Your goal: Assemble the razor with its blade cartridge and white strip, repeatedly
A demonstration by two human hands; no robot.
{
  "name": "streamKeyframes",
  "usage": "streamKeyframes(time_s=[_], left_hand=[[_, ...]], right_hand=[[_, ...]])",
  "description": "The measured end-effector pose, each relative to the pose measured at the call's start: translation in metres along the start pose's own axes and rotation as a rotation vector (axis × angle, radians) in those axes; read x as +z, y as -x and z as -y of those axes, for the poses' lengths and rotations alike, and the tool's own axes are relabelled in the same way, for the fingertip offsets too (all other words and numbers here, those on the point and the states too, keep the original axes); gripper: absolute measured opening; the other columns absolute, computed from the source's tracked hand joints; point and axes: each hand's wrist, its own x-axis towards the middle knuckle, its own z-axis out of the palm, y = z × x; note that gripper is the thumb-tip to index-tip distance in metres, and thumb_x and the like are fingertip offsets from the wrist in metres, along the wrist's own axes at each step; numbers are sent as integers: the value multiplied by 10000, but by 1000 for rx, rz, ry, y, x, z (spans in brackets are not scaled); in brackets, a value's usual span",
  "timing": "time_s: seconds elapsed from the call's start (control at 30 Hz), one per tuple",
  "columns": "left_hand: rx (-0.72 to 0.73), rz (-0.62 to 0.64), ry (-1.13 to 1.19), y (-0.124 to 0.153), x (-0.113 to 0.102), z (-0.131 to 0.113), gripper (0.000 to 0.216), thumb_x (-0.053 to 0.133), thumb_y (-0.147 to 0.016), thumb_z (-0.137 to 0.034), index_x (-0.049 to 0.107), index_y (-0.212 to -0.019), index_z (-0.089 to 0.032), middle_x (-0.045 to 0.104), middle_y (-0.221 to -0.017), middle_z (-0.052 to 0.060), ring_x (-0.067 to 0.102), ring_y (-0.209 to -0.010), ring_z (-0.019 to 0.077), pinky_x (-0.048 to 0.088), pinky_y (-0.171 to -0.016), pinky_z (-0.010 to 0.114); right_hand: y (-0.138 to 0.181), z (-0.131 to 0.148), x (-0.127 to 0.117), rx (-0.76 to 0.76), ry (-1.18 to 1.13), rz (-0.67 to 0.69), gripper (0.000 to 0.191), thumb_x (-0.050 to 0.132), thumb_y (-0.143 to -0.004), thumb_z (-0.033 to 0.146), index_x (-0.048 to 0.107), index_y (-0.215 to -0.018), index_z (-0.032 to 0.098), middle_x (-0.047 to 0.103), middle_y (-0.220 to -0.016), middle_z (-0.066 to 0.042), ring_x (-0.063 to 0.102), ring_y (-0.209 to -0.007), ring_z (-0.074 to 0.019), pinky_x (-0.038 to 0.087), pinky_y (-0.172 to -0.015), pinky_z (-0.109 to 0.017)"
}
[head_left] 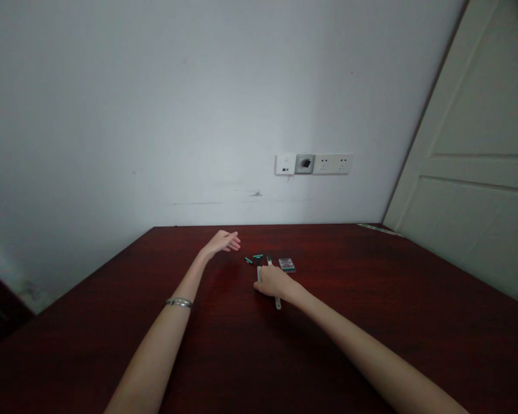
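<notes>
My right hand (273, 280) is closed around the pale handle of a razor (259, 272), whose green-and-black head points toward the wall. A second pale handle (278, 303) with a dark tip runs beneath this hand, and the hand hides its middle. Left of the razor head lies a loose green-and-black blade cartridge (248, 260). A clear plastic blade case (287, 265) with green inside rests just right of the right hand. My left hand (223, 241) hovers over the table to the left, fingers stretched out and holding nothing.
The dark red wooden table (224, 356) reaches back to a pale wall. Sockets and switches (313, 164) sit on that wall. A whitish panelled door (475, 172) stands along the right side. A thin patterned strip (377, 229) lies at the table's back right edge.
</notes>
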Motion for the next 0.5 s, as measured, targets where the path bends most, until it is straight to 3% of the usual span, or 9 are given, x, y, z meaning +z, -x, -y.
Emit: streamKeyframes(time_s=[0.5], left_hand=[[-13, 3, -24, -1, 0, 1, 510, 447, -772, -563, 624, -867, -94, 688, -885, 154, 655, -814, 214, 451, -736, 310]], right_hand=[[-2, 3, 1, 24, -7, -14, 325, 500, -744, 265, 659, -946, 66, 663, -954, -218, 642, -894, -301, 497, -722, -340]])
